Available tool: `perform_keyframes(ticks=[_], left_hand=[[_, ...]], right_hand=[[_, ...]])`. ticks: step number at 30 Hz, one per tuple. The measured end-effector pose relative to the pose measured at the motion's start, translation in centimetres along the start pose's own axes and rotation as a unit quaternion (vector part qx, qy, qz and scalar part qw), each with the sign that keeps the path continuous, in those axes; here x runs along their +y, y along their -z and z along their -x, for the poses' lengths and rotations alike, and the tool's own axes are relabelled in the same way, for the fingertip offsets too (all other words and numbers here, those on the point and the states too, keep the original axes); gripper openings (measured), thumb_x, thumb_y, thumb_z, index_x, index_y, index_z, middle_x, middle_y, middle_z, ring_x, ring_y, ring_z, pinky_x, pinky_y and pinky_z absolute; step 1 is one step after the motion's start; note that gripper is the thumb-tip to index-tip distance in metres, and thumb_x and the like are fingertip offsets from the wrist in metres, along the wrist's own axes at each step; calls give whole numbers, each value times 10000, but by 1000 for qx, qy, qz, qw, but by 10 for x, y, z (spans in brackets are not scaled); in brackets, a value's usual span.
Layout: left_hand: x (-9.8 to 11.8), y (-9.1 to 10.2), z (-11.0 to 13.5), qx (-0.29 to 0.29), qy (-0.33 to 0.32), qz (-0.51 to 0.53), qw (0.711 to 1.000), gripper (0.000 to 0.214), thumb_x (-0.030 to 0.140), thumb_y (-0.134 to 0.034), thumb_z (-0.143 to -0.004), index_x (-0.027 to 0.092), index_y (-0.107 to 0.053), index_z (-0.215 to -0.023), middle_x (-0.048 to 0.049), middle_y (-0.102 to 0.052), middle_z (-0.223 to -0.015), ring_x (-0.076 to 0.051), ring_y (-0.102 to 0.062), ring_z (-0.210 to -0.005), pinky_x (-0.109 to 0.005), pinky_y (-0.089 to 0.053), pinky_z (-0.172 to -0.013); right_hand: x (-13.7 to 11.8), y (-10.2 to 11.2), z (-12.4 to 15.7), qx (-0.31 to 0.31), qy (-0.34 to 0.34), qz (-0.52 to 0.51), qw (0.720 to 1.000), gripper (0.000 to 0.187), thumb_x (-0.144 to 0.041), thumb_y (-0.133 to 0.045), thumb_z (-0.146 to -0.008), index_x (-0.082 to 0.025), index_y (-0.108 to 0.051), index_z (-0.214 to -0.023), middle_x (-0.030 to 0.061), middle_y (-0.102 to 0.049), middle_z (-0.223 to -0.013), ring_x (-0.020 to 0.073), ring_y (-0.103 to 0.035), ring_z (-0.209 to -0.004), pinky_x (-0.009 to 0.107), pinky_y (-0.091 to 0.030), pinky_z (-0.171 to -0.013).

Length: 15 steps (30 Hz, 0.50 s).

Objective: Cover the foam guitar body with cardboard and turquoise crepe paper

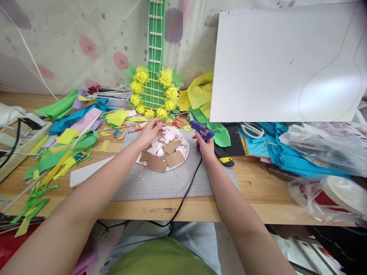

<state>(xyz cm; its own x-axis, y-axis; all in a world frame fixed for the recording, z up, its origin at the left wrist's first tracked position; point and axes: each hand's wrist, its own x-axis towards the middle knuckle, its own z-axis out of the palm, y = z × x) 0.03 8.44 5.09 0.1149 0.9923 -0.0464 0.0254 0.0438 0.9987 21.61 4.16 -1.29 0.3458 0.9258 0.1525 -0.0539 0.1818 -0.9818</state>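
My right hand point(205, 145) is wrapped round the handle of a blue hot glue gun point(200, 130), whose nozzle points to the left. A black cord point(191, 181) runs from the gun down over the table edge. My left hand point(151, 133) is over the far left part of a round white base point(183, 162), fingers apart, and I see nothing held in it. White paper scraps and brown cardboard pieces point(174, 158) are heaped on the base. The base lies on a grey cutting mat point(143, 187).
A green paper guitar point(155, 89) with yellow flowers stands at the back. A white board point(263, 65) rises at right. Paper scraps point(65, 152) cover the left side. A yellow-black cutter point(225, 158), scissors point(252, 130) and a plastic-wrapped roll point(341, 193) lie right.
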Motion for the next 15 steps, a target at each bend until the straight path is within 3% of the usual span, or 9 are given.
perform_keyframes(ticks=[7,10,15], left_hand=[[3,7,1,36,36,122,991,128,163,-609,-800,151,-511,-883,24,-580,-730,-88,-640,-705,-284,-521,-818],[0,10,1,5,44,147,988,134,174,-659,-761,132,-532,-774,1,-604,-742,-100,-639,-737,-302,-514,-842],[-10,15,-2,-51,49,140,988,181,241,-706,-715,122,-581,-769,-32,-642,-784,-127,-637,-742,-343,-528,-812]], right_hand=[[-2,-2,3,-18,-13,27,999,389,-566,-647,-676,-181,-590,-681,-15,-609,-580,65,-427,-397,210,-323,-376],[-12,-4,8,-61,-31,18,997,414,-589,-646,-666,-180,-589,-636,-14,-589,-557,62,-422,-398,205,-322,-370],[-20,-5,14,-153,-53,4,987,426,-597,-659,-652,-178,-586,-617,8,-596,-569,75,-436,-433,216,-345,-396]])
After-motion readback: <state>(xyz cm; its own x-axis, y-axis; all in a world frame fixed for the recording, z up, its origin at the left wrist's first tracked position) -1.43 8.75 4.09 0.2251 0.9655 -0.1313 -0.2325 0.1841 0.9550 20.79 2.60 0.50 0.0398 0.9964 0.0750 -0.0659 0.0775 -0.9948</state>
